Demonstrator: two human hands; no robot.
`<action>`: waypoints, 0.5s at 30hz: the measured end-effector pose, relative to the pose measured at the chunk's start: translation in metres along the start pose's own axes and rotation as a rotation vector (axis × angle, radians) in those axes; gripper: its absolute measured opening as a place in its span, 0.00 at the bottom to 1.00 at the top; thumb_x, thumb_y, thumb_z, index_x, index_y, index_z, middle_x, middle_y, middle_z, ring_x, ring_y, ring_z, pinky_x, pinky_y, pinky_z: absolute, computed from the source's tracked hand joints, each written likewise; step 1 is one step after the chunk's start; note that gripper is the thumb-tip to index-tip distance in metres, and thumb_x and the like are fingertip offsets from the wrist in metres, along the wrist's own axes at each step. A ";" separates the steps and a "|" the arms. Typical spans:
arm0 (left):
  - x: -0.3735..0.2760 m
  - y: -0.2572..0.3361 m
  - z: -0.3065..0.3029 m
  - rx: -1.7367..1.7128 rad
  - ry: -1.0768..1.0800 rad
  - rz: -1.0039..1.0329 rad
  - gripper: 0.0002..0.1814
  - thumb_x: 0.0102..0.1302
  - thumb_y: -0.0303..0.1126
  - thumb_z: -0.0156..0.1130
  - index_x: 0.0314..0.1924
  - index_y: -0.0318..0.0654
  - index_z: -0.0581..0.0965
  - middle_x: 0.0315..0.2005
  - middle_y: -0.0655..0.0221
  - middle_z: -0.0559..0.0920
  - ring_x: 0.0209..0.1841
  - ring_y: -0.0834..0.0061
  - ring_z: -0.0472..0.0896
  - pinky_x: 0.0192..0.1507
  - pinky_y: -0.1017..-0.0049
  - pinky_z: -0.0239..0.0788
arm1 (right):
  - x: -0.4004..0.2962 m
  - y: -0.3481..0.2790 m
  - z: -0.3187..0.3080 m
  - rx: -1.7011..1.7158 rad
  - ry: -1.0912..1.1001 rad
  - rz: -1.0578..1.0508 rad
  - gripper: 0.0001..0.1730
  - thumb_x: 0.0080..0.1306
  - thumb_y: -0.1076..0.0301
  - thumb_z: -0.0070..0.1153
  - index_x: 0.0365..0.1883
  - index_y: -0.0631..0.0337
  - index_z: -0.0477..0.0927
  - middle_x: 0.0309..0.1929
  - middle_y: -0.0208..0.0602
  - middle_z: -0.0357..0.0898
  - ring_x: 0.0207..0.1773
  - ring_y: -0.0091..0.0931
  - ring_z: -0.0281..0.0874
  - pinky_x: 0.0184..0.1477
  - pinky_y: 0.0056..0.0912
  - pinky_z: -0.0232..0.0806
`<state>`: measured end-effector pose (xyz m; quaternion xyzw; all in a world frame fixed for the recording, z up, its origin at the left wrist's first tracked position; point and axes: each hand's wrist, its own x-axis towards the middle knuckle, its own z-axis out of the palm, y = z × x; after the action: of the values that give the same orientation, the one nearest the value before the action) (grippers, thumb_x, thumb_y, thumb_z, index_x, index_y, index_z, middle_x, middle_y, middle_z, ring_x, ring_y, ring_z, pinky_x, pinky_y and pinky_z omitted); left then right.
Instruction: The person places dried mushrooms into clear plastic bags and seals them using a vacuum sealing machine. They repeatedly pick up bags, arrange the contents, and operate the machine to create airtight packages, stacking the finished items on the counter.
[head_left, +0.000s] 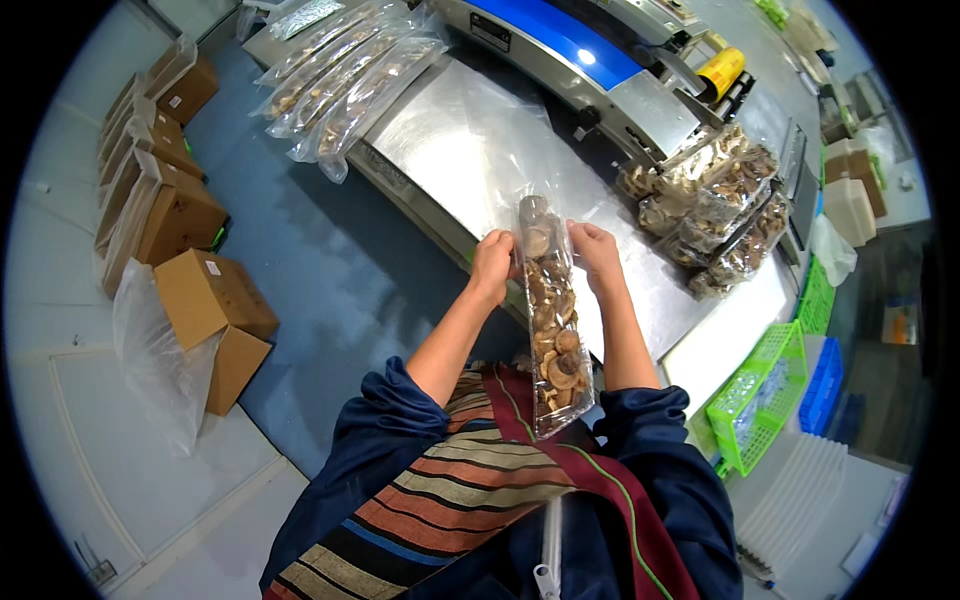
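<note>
A long clear plastic bag (555, 330) of dried mushrooms hangs upright before my body. Inside it, the mushrooms seem to lie in a narrow clear tray. My left hand (492, 264) grips the bag's left edge near the top, its fingertips partly hidden behind the plastic. The opposite edge is pinched by my right hand (597, 251) between thumb and fingers. The loose upper end of the bag extends over a stainless steel table (465, 142). More wrapped packs of dried mushrooms (712, 202) are stacked to the right of my right hand.
A blue and steel packaging machine (555, 37) spans the table's back. Several filled clear bags (352, 82) overlap at the back left. Cardboard boxes (225, 292) line the blue floor (300, 225) at left. A green plastic basket (761, 397) and a blue crate (821, 386) stand at right.
</note>
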<state>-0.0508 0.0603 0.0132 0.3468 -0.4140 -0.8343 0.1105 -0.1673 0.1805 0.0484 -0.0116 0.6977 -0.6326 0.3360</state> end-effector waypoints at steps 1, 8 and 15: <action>-0.003 0.002 0.001 -0.009 0.005 -0.003 0.09 0.66 0.31 0.43 0.29 0.39 0.70 0.23 0.74 0.70 0.23 0.82 0.67 0.22 0.78 0.60 | 0.000 -0.001 0.001 -0.068 -0.008 -0.036 0.14 0.60 0.62 0.56 0.28 0.66 0.79 0.22 0.28 0.74 0.23 0.17 0.68 0.26 0.17 0.63; 0.001 -0.010 -0.008 0.225 0.050 0.060 0.09 0.63 0.29 0.45 0.27 0.35 0.71 0.21 0.74 0.71 0.27 0.81 0.68 0.27 0.77 0.60 | -0.014 0.000 -0.008 -0.418 0.014 -0.133 0.13 0.60 0.67 0.50 0.28 0.71 0.78 0.19 0.31 0.72 0.21 0.20 0.66 0.25 0.22 0.59; -0.060 0.003 0.002 0.510 -0.029 0.058 0.12 0.62 0.31 0.48 0.25 0.31 0.71 0.21 0.74 0.71 0.26 0.83 0.64 0.29 0.76 0.58 | -0.073 -0.003 -0.021 -0.478 -0.060 -0.115 0.13 0.63 0.67 0.48 0.27 0.69 0.77 0.19 0.28 0.71 0.22 0.18 0.64 0.25 0.23 0.58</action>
<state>-0.0078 0.0879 0.0458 0.3393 -0.6224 -0.7043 0.0374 -0.1222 0.2304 0.0840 -0.1493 0.8155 -0.4670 0.3075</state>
